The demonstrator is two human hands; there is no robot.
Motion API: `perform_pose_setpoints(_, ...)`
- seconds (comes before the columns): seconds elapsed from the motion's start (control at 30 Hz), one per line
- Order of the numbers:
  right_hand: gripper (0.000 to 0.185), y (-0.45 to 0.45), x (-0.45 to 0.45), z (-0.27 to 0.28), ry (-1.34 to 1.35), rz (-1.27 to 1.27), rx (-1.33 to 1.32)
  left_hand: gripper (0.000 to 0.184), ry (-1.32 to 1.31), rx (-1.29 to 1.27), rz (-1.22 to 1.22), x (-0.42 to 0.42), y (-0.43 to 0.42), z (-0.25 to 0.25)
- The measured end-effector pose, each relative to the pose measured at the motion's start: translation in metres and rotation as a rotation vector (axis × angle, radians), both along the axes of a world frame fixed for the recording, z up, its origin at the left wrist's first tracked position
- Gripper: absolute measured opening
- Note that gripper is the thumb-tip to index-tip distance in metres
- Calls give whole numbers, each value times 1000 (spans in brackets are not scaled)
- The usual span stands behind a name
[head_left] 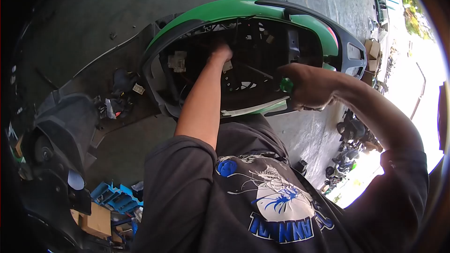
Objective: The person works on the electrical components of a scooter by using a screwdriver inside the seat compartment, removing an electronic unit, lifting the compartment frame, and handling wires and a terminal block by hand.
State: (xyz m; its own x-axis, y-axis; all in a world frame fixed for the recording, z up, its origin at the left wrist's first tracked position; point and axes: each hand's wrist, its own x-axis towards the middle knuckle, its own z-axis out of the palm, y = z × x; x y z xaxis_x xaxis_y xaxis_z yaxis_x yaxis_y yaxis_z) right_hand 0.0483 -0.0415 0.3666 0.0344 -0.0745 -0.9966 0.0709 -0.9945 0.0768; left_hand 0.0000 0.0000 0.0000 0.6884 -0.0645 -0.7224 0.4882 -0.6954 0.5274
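In front of me stands the green and black bodywork (pixel 211 10) of what looks like a motor scooter, its top open onto a dark cavity. My left hand (pixel 222 52) reaches down into this opening, near a pale boxy part (pixel 177 61). Its fingers are lost in shadow, so their grip cannot be made out. Over the right side of the opening, my right hand (pixel 309 84) is closed around a screwdriver with a green translucent handle (pixel 286 85). The screwdriver's thin shaft (pixel 258 70) points left into the cavity.
Dark plastic panels (pixel 65 117) and loose parts lie at the left. Lower left are a blue bin (pixel 115 197) and a cardboard box (pixel 97 221). Mechanical parts (pixel 344 159) line the floor at the right, beside a bright outdoor area. A long thin cable (pixel 105 52) runs leftward.
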Motion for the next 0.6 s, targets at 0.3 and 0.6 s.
perform_pose_setpoints(0.3, 48, -3, 17, 26, -76, 201, 215, 66, -350, -326, 300, -48, 44, 63)
perform_pose_setpoints(0.6, 47, -56, -45, 109, -241, 493, 763, 52, -964, -3, 82, -171, 71, 230)
